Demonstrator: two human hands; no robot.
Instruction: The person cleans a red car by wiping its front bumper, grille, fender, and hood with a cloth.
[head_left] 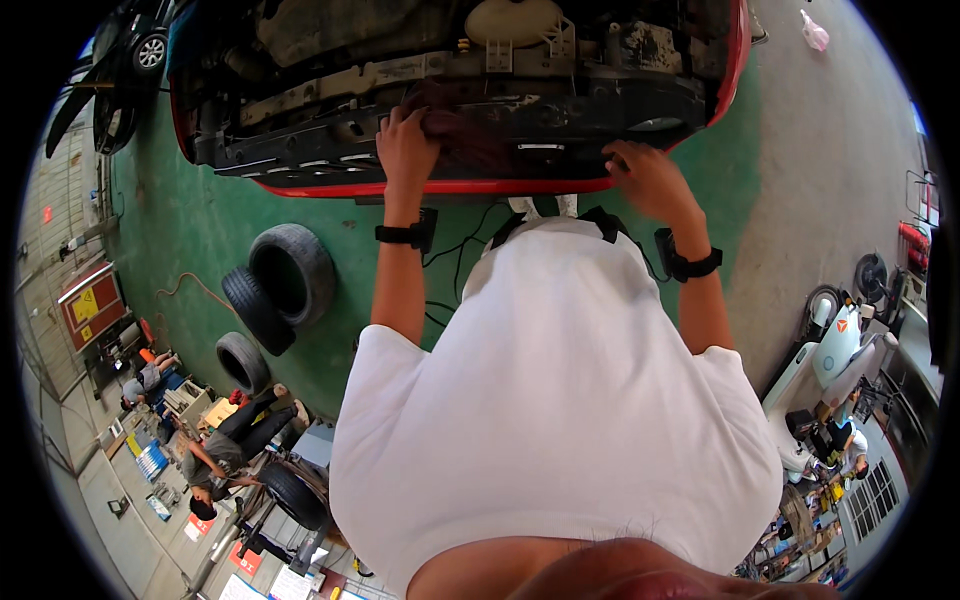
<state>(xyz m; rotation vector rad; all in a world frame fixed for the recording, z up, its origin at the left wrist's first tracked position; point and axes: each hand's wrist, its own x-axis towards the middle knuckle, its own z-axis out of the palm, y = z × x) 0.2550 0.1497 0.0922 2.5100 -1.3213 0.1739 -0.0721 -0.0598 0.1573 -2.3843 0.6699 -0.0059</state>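
In front of me is the open front end of a red car (pixel 410 188), with a black plastic panel (pixel 585 112) running along its edge. My left hand (pixel 407 152) rests on that panel, its fingers bent, holding the side of a dark red rag (pixel 468 138). The rag lies crumpled over the black panel, and part of it blends into the shadow. Further right, my right hand (pixel 655 185) is at the panel's near edge. Its fingers are curled together; whatever they grip is too dark to make out. Black bands with small boxes circle both my wrists.
Several loose tires (pixel 290 275) are on the green floor (pixel 165 215) to the left. A thin black cable (pixel 460 250) runs beside my legs. A person (pixel 225 455) sits near a tire at lower left. A white scooter (pixel 835 350) stands at right. A dark car (pixel 125 70) is at far left.
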